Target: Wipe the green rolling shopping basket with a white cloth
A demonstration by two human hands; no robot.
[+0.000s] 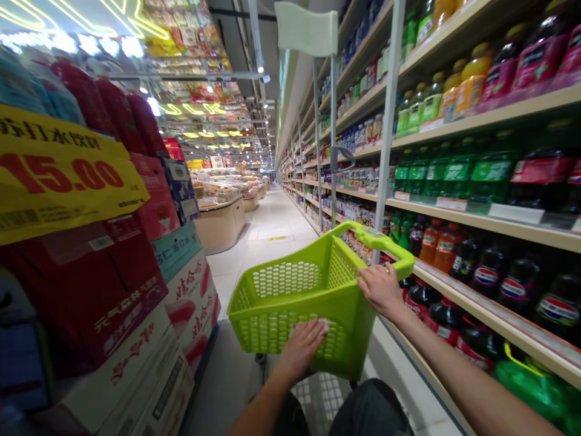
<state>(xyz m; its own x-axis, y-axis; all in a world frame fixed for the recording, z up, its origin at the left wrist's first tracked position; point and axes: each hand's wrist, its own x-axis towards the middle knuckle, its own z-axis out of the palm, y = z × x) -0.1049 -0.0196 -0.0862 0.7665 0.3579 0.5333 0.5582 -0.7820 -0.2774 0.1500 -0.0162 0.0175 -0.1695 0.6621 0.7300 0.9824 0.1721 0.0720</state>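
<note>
On the right drink bottles are shelved; on the left cartons are stacked. Between them a green plastic basket is held tilted; it appears empty, so light and stiff, best taken by its handle. Its rim is gripped by the right hand; the left hand is laid flat on its near wall.

Basket: lime green, walls in a perforated grid pattern. Price sign: yellow, red numerals, black characters. Cartons: red, white lettering. Shelf stock: green bottles, orange bottles, dark bottles with red-white-blue labels. Floor: pale tiles.
</note>
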